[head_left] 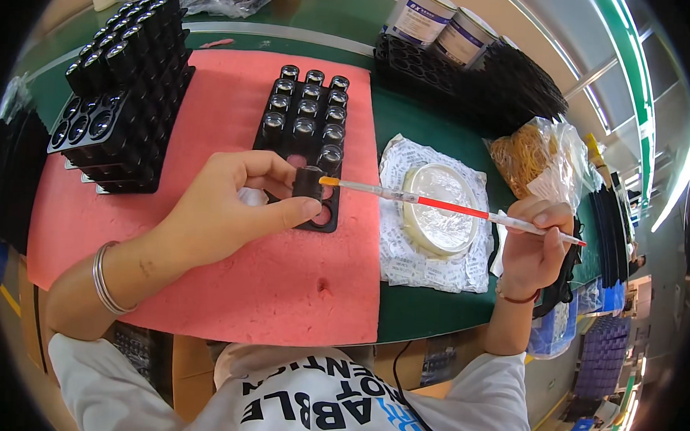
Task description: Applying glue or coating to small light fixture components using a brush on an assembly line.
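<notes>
My left hand [230,207] pinches a small black cylinder [308,182] between thumb and fingers, over the near end of a black tray. In my right hand [540,235] is a thin paintbrush [445,206] with a red and clear handle. Its orange bristles meet or nearly touch the cylinder's right side. Beneath and beyond my left hand lies the black tray [286,146], holding several black cylinders with shiny glassy tops [304,127]. Some of its nearer pockets show pink through them. A shallow round dish [440,210] with glossy contents sits under the brush on white printed paper [404,272].
A pink foam mat [241,296] covers the left part of the green table [410,315]. At far left rises a stack of black trays [125,148] with more cylinders. Two cans [419,18] stand at the back beside black trays [417,61]. A bag of yellowish bands [528,158] lies right.
</notes>
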`<action>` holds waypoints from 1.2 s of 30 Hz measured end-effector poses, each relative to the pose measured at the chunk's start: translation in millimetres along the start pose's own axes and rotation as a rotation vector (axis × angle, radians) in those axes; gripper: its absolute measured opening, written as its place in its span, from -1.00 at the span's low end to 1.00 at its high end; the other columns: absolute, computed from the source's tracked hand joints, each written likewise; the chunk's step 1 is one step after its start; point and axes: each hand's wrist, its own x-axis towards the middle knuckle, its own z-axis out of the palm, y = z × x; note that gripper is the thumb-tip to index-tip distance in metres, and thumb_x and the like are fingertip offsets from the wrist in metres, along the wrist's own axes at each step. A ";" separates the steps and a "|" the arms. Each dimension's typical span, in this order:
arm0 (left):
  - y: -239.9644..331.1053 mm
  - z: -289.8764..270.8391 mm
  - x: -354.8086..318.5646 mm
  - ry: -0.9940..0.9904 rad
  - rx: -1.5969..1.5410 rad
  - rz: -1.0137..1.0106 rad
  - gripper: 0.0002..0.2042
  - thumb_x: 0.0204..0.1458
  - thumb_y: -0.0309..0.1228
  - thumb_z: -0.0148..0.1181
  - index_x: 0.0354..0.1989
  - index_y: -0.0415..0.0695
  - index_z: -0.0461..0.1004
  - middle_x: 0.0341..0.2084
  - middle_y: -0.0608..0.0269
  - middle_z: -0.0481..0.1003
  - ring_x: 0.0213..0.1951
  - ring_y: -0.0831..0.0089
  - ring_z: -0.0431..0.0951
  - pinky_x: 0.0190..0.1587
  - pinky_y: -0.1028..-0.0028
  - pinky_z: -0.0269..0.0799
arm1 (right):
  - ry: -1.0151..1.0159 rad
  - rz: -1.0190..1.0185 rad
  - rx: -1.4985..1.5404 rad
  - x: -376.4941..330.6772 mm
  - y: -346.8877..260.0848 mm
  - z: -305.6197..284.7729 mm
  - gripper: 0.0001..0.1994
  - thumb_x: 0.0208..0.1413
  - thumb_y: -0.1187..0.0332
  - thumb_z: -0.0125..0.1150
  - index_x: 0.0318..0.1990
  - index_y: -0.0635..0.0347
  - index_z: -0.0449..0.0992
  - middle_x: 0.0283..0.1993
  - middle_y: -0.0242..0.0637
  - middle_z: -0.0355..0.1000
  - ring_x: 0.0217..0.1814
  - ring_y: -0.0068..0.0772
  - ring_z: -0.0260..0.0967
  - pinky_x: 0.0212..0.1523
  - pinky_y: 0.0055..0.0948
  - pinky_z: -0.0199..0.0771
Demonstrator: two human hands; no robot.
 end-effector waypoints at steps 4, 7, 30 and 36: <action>6.2 0.5 -1.3 0.007 0.071 -0.046 -0.78 -0.21 -0.43 0.24 -0.42 -0.29 0.40 -0.56 0.34 0.42 -0.45 0.71 0.36 -0.40 0.70 0.27 | -0.028 0.011 -0.026 -0.6 0.0 0.3 -0.78 0.01 0.28 -0.06 -0.46 0.30 0.32 -0.58 -0.14 0.31 -0.55 -0.38 0.27 -0.52 -0.53 0.25; 9.6 0.3 -2.1 -0.016 0.059 -0.062 -0.78 -0.20 -0.43 0.23 -0.40 -0.29 0.40 -0.54 0.32 0.43 -0.44 0.72 0.36 -0.38 0.70 0.28 | -0.037 0.011 -0.047 -1.3 0.6 -0.4 -0.78 0.02 0.28 -0.07 -0.46 0.30 0.32 -0.58 -0.14 0.32 -0.55 -0.39 0.28 -0.52 -0.55 0.25; -3.8 1.5 -2.7 -0.101 -0.050 0.124 -0.74 -0.10 -0.52 0.10 -0.19 -0.31 0.35 -0.37 0.30 0.39 -0.32 0.67 0.35 -0.27 0.68 0.28 | 0.030 -0.058 -0.204 0.8 2.7 -9.2 -0.78 0.03 0.32 -0.13 -0.47 0.32 0.31 -0.64 -0.13 0.29 -0.60 -0.39 0.26 -0.54 -0.55 0.26; 1.7 0.1 -1.8 -0.075 -0.044 0.051 -0.76 -0.15 -0.52 0.16 -0.27 -0.29 0.35 -0.39 0.27 0.40 -0.38 0.68 0.38 -0.34 0.69 0.32 | 0.190 0.065 0.173 -0.9 2.0 -10.4 -0.69 0.11 0.19 -0.24 -0.45 0.26 0.28 -0.65 -0.18 0.29 -0.61 -0.41 0.23 -0.56 -0.54 0.24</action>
